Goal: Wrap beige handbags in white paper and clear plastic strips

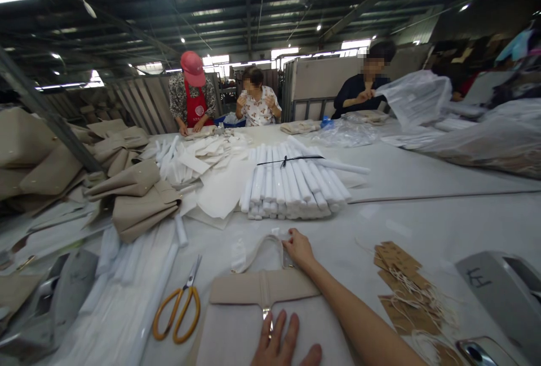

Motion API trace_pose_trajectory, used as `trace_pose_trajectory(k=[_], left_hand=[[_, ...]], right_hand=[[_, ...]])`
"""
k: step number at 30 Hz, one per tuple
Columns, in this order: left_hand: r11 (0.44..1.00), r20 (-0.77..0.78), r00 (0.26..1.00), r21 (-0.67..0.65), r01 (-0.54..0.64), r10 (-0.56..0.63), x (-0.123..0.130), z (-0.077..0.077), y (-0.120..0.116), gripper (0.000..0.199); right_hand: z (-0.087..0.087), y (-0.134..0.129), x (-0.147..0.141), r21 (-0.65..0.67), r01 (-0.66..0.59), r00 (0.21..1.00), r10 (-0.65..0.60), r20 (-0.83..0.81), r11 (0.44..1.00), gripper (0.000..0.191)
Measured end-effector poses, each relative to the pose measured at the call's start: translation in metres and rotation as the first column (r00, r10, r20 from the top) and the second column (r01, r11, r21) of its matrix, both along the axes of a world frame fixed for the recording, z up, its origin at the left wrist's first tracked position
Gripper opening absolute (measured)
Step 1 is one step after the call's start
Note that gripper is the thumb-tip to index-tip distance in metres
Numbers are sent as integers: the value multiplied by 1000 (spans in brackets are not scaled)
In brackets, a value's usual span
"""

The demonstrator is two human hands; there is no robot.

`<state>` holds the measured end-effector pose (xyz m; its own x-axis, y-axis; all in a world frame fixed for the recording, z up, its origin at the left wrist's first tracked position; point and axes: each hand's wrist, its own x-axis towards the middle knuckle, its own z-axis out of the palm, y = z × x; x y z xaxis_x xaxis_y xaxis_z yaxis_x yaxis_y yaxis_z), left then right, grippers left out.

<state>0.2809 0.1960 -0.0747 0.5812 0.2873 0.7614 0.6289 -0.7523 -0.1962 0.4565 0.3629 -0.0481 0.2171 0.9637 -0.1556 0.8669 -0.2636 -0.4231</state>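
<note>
A beige handbag [236, 290] with a flap, a metal clasp [266, 314] and an upright handle [256, 250] lies in front of me. My left hand [276, 343] rests on its front beside the clasp, fingers spread. At the right side of the handle, my right hand [299, 249] is closed in a pinch at the edge of clear plastic film [239, 249] around the handle; the exact grip is hard to make out. Orange-handled scissors [181, 304] lie left of the bag.
Behind the bag lies a tied bundle of white rolls [291, 183]. Brown tags with strings [397, 276] and a grey device [499, 276] are on the right. Beige bag pieces [143, 202] and white tubes [122, 298] crowd the left. Several people work across the table.
</note>
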Motion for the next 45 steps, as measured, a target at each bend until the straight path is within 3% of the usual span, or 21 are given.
trace_pose_trajectory(k=[7,12,18,21,25,30,36,39,41,45], left_hand=[[999,-105,994,-37,22,-26,-6,5,-1,55],[996,-111,994,-93,-9,-1,-6,6,-6,56],[988,-204,978,-154,18,-50,-12,18,-8,70],[985,-206,977,-169,27,-62,-15,22,-7,81],[984,-236,969,-174,32,-73,-18,27,-7,82],[981,-274,958,-193,31,-84,-20,33,-7,83],[968,-284,952,-247,45,-117,-22,26,-7,84],[916,-330,925,-400,43,-188,-26,32,-10,81],[838,-340,910,-545,14,-237,-29,42,-14,77],[677,-291,913,-735,-24,-284,-32,58,-20,69]], right_hand=[[-5,7,-18,-34,93,992,-96,-83,995,23],[-2,-3,-7,-5,143,952,-139,-273,990,22],[7,-13,7,-111,176,782,-207,-587,978,24],[17,-5,13,-149,181,691,-234,-684,972,24],[31,13,24,-157,197,628,-247,-738,968,25],[45,36,23,-142,155,622,-208,-755,978,24],[74,58,5,-25,87,692,-78,-718,996,20],[101,53,-2,101,43,736,37,-676,994,14],[122,36,-5,200,3,766,126,-630,980,9],[152,-37,-11,365,-93,809,284,-514,926,6]])
